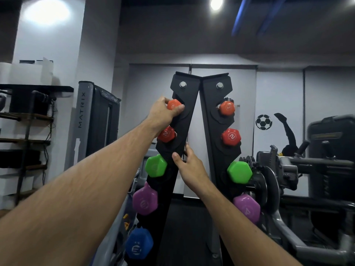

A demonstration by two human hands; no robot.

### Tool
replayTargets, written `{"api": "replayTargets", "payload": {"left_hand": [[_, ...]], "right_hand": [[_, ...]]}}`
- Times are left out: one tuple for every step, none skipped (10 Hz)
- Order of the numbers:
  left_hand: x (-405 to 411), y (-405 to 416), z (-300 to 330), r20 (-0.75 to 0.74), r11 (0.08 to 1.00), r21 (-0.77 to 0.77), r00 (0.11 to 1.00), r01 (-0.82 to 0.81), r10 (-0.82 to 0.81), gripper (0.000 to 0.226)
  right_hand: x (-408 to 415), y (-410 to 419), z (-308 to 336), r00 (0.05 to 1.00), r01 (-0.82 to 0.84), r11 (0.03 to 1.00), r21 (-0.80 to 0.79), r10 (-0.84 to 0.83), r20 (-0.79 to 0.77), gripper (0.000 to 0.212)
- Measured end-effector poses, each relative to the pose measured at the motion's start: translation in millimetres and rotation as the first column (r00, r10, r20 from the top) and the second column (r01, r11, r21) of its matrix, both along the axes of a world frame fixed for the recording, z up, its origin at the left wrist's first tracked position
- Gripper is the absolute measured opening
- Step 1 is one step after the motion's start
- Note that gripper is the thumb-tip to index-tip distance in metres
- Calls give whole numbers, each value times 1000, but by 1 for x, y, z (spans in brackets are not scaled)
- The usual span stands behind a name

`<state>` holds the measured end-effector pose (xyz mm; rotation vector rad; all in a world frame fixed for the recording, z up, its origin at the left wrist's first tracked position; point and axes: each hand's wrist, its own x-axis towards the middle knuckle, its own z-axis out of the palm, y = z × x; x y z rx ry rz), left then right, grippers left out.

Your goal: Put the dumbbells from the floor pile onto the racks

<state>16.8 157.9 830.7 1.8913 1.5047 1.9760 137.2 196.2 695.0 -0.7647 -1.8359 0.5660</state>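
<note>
While left hand [163, 112] fingers grip it, orange dumbbell [173, 105] meets rack [184, 120].

A gym — dumbbell racks [184, 120], a weight machine [96, 120], plate-loaded equipment [272, 177].

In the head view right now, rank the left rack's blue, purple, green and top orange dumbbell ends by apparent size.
1. Blue end
2. Purple end
3. Green end
4. Top orange end, partly covered by the left hand

Lower ends sit nearer the camera, so true sizes stay unsure.

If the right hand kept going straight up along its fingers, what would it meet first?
The right hand already grips the left rack upright's inner edge. Sliding upward, it would probably follow that black edge; no dumbbell sits in its line, though depth is unclear.
</note>
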Motion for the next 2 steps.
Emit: {"api": "replayTargets", "payload": {"left_hand": [[2, 0, -5, 14, 1000, 0, 999, -31, 31, 51], [6, -1, -12, 92, 998, 45, 995, -35, 30, 54]], "right_hand": [[9, -7, 2, 999, 25, 999, 20, -26, 25, 74], [18, -10, 3, 999, 43, 997, 63, -44, 21, 75]]}}
